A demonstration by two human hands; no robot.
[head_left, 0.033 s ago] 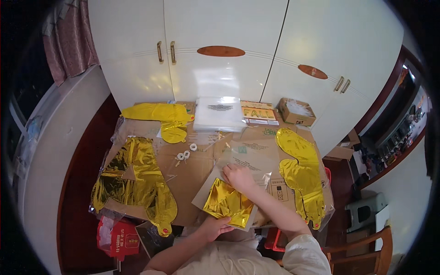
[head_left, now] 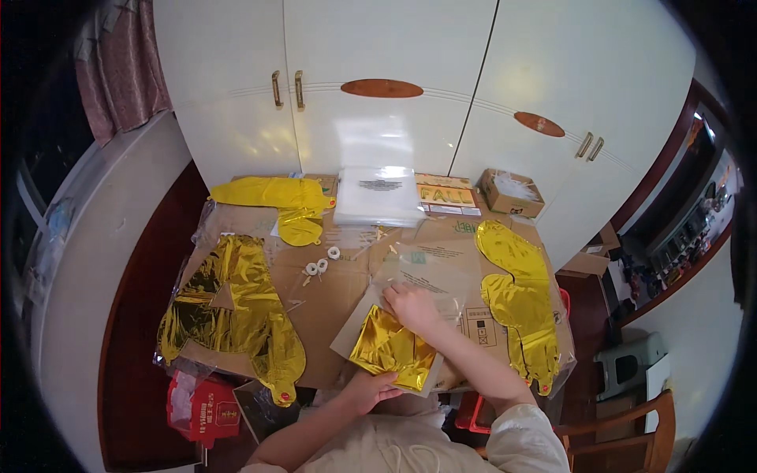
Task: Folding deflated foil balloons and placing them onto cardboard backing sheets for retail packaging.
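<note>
A folded gold foil balloon (head_left: 386, 347) lies at the near edge of the table, with a pale margin of clear plastic bag (head_left: 426, 268) around it. Whether the foil is inside the bag or on top, I cannot tell. My left hand (head_left: 369, 392) grips its near edge, thumb on top and the other fingers hidden underneath. At the far end of the foil, my right hand (head_left: 412, 306) has its fingers curled in on the bag. Flat gold foil balloons lie around: a large A-shaped one (head_left: 260, 315) on the left, another (head_left: 268, 193) behind it, and a third (head_left: 520, 299) on the right.
Small white rolls (head_left: 322, 264) sit mid-table on the cardboard (head_left: 335, 307). Farther back are a stack of clear bags (head_left: 378, 201), a printed card (head_left: 445, 195) and a small carton (head_left: 511, 193). White cabinets stand behind; a red bag (head_left: 201, 410) and wooden chair (head_left: 623, 433) flank me.
</note>
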